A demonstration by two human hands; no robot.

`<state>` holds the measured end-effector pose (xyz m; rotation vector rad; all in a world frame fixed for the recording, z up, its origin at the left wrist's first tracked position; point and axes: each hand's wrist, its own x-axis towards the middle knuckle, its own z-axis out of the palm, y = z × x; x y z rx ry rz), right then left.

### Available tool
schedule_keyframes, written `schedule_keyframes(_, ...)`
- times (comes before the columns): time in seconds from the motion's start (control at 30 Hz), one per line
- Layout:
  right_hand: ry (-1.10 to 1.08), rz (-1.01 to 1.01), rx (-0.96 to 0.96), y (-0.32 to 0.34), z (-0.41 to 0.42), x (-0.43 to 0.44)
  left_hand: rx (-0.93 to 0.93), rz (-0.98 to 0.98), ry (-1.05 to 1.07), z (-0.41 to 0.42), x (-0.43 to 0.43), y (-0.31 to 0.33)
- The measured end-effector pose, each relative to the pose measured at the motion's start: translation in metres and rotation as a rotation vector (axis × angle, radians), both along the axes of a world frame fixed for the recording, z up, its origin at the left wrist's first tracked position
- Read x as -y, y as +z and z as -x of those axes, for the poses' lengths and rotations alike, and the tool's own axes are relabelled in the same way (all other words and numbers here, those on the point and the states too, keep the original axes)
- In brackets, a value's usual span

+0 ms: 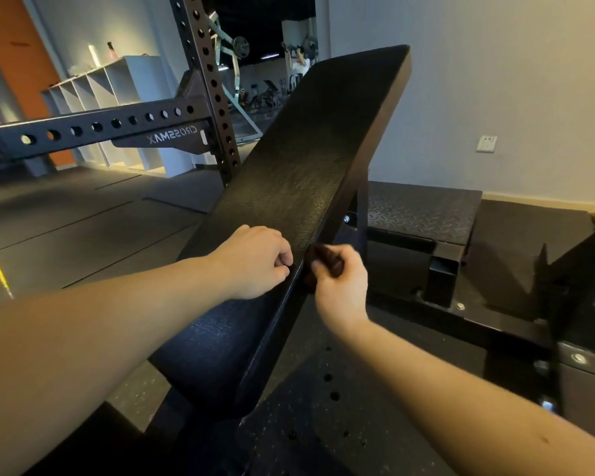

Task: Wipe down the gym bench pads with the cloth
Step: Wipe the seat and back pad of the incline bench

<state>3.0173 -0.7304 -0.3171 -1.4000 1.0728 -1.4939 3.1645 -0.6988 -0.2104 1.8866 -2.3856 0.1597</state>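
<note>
Cloth (325, 264) bunched in right hand's (340, 283) grip — against pad (299, 166).

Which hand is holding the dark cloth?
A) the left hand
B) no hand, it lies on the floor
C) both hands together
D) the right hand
D: the right hand is closed around the bunched dark cloth at the side edge of the bench pad, while the left hand rests curled on the pad's top.

Dim, warm indoor light, brightest on the left wall; wide-angle bending at the edges, slight blur throughout.
</note>
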Motion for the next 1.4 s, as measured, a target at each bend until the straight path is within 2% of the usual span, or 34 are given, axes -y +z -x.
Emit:
schedule_keyframes(0.3,-0.199,0.078,0.028,0.057,0.008,0.054,-0.061,-0.014,0.007,-0.005,-0.011,-0.011)
schedule_keyframes(0.53,-0.033,0.185,-0.086,-0.006,-0.007,-0.019,-0.033,-0.079,0.0,-0.012,-0.029,-0.016)
schedule_keyframes(0.7,0.119,0.149,-0.09,-0.029,-0.008,-0.05,-0.037,-0.118,0.008,-0.01,-0.038,-0.018)
schedule_keyframes(0.87,-0.003,0.155,-0.078,0.005,0.001,-0.009,-0.052,-0.125,0.021,-0.008,-0.041,-0.02)
schedule_keyframes(1.07,-0.107,0.11,-0.013,0.014,0.002,0.009,-0.066,-0.176,0.017,-0.013,-0.046,-0.022)
schedule_keyframes(1.23,-0.006,0.151,-0.084,-0.024,-0.016,-0.046,-0.038,-0.184,0.017,-0.019,-0.05,-0.026)
schedule_keyframes(1.33,0.16,0.066,-0.086,-0.051,-0.018,-0.077,-0.035,-0.185,0.016,-0.021,-0.053,-0.028)
schedule_keyframes(1.4,0.176,0.036,-0.087,-0.054,-0.015,-0.074,-0.037,-0.18,0.014,-0.02,-0.053,-0.029)
